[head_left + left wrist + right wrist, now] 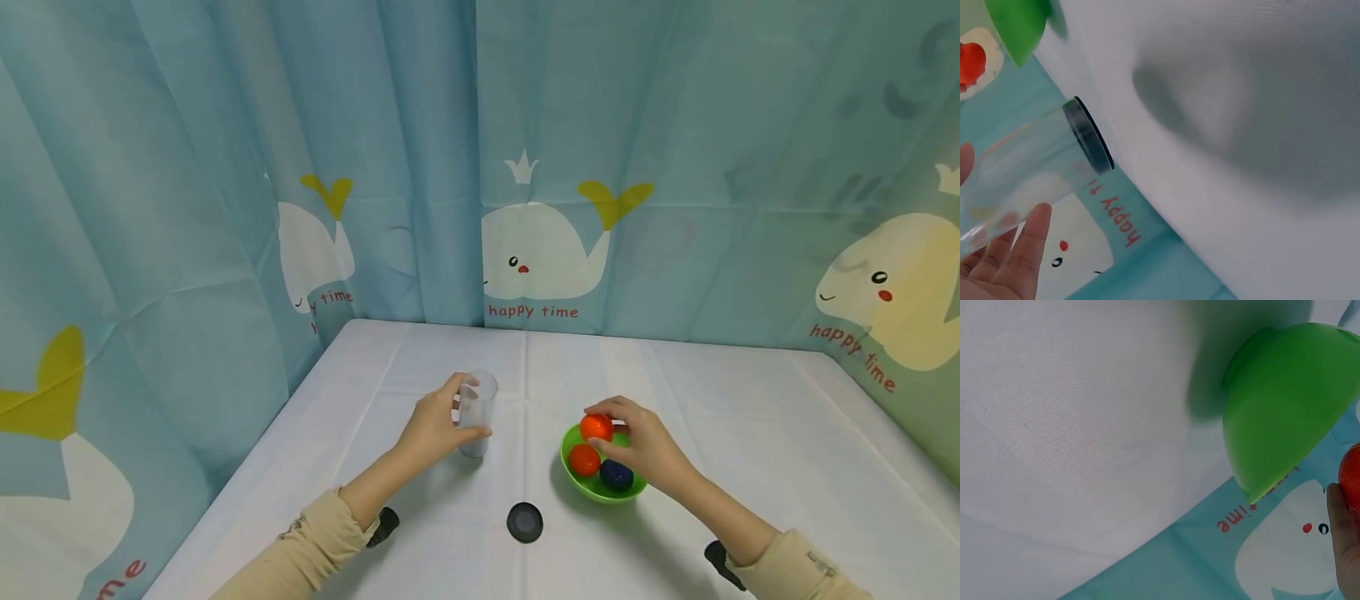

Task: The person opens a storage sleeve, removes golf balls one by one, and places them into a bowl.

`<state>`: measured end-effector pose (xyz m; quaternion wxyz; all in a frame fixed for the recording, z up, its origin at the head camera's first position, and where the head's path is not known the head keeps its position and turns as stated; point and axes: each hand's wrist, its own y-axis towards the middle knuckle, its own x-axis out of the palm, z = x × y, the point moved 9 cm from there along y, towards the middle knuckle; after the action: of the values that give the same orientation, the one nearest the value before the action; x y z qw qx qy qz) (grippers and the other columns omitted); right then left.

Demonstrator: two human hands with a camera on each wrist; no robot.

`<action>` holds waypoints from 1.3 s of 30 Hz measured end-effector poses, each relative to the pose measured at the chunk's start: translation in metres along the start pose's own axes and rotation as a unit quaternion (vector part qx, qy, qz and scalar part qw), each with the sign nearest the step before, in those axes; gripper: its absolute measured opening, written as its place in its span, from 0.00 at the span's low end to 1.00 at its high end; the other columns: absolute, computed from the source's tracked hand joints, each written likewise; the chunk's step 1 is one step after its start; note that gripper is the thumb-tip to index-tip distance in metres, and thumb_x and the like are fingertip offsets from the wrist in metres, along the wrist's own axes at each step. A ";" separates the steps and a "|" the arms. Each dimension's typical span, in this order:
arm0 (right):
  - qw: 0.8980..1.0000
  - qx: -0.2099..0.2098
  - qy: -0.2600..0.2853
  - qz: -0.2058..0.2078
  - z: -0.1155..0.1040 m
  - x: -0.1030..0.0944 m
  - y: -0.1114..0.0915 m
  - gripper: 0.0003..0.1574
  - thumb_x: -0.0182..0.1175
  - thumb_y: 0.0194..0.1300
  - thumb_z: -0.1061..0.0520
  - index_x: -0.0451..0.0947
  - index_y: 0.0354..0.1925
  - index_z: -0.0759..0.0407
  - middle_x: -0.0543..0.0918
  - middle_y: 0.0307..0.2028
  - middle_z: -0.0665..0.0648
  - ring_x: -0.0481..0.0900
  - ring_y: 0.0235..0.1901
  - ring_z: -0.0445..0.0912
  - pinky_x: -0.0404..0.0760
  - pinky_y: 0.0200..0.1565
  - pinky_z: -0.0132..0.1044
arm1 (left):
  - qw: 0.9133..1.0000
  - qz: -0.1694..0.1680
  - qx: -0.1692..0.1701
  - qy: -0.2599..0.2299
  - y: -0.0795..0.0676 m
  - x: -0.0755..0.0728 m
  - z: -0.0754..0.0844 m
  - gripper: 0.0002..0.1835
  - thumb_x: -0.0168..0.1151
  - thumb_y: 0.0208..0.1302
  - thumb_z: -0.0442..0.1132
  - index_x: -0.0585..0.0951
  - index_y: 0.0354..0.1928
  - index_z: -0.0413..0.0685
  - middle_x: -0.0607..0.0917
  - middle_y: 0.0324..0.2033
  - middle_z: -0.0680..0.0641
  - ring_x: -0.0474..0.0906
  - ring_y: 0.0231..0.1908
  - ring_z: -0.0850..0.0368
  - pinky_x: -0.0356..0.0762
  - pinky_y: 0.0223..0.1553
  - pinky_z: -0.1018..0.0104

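Note:
My left hand point(435, 425) grips an upright clear cylindrical jar point(477, 417) from its left side, thumb and fingers round it. A black band point(1088, 134) shows at the jar's lower end in the left wrist view; whether it touches the table cannot be told. Between thumb and fingers of my right hand point(641, 442) is an orange-red ball point(596, 427), held over a green bowl point(600, 497). Inside the bowl lie another orange-red ball point(584, 460) and a dark blue ball point(617, 475). The right wrist view shows the bowl point(1285, 406) side-on, the held ball point(1350, 475) at the frame's edge.
A flat black disc point(525, 522), like a lid, lies on the white-covered table point(637, 567) between the two forearms. Blue-green curtains point(675, 267) with whale prints hang behind the table and at its sides. Black straps point(384, 527) show at the wrists.

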<state>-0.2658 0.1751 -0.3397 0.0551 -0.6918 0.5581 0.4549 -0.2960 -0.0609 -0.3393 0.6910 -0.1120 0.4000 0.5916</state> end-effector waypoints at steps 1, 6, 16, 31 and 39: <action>1.000 0.001 -0.003 -0.003 0.001 0.001 0.000 0.20 0.69 0.51 0.67 0.79 0.44 0.68 0.81 0.42 0.59 0.80 0.40 0.52 0.84 0.40 0.40 | 1.000 -0.002 0.000 -0.001 0.000 0.001 -0.001 0.32 0.76 0.44 0.39 0.72 0.52 0.48 0.83 0.45 0.46 0.82 0.42 0.49 0.81 0.36 0.62; 0.999 0.022 -0.040 -0.021 0.009 0.006 -0.002 0.19 0.69 0.52 0.64 0.79 0.44 0.66 0.82 0.42 0.57 0.81 0.39 0.50 0.83 0.41 0.40 | 1.000 -0.021 -0.008 -0.005 -0.001 0.008 -0.006 0.31 0.75 0.46 0.38 0.71 0.53 0.45 0.83 0.46 0.44 0.81 0.44 0.45 0.81 0.37 0.60; 0.992 0.052 -0.108 -0.035 0.020 0.010 -0.006 0.20 0.70 0.51 0.63 0.79 0.44 0.66 0.80 0.41 0.58 0.81 0.38 0.49 0.83 0.40 0.41 | 0.998 -0.025 -0.043 -0.028 -0.007 0.014 -0.021 0.30 0.73 0.47 0.31 0.71 0.53 0.46 0.82 0.49 0.42 0.79 0.47 0.41 0.80 0.42 0.54; 0.988 0.053 -0.147 -0.017 0.024 0.012 -0.003 0.20 0.71 0.47 0.66 0.80 0.41 0.68 0.81 0.40 0.60 0.80 0.39 0.52 0.83 0.41 0.43 | 0.996 -0.007 -0.072 -0.048 -0.002 0.010 -0.039 0.29 0.75 0.45 0.34 0.73 0.51 0.47 0.83 0.47 0.43 0.81 0.44 0.43 0.81 0.38 0.58; 0.983 0.066 -0.170 -0.018 0.026 0.014 -0.004 0.19 0.72 0.46 0.66 0.80 0.39 0.68 0.81 0.37 0.61 0.78 0.39 0.53 0.83 0.39 0.43 | 0.996 -0.014 -0.078 -0.040 -0.004 0.013 -0.039 0.29 0.76 0.44 0.34 0.73 0.50 0.45 0.81 0.46 0.39 0.80 0.44 0.42 0.81 0.38 0.57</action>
<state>-0.2774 0.1815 -0.3661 0.2024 -0.6091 0.5571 0.5270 -0.3091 -0.0770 -0.3744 0.7038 -0.1475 0.3229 0.6154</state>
